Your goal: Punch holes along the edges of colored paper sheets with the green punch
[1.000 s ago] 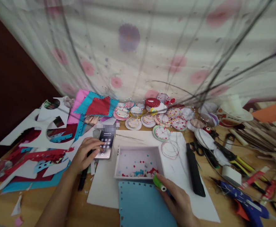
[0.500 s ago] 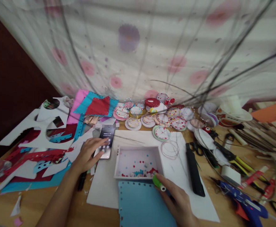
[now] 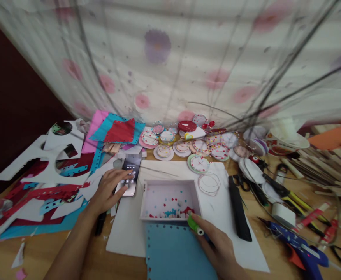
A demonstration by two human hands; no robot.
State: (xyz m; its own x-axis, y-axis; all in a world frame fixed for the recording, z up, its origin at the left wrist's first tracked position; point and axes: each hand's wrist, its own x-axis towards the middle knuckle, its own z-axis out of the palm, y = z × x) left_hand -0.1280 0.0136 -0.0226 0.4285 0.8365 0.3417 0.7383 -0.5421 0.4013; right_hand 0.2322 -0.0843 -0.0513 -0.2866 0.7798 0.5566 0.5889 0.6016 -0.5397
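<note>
My left hand (image 3: 106, 190) lies over the left side of a smartphone (image 3: 134, 164), its fingers stretched apart on the lit keypad screen. In my right hand (image 3: 218, 245) is a green craft punch (image 3: 193, 224), gripped at the lower right corner of a shallow white box (image 3: 143, 200). Small red, blue and white paper cutouts (image 3: 173, 212) lie inside that box. Under the punch is a blue paper sheet (image 3: 173, 249) with small shaped holes along its top and left edges. Part of the punch is hidden by my fingers.
Paper scraps (image 3: 53, 190) cover the left side. Decorated paper discs (image 3: 199, 163) line the back. A black-handled tool (image 3: 239, 210), pliers (image 3: 290, 196), a blue glue gun (image 3: 299, 243) and wooden sticks (image 3: 331, 167) lie on the right. A white sheet (image 3: 126, 233) lies beneath the box.
The view has shifted very slightly. Both hands, the phone and the punch keep their places relative to one another.
</note>
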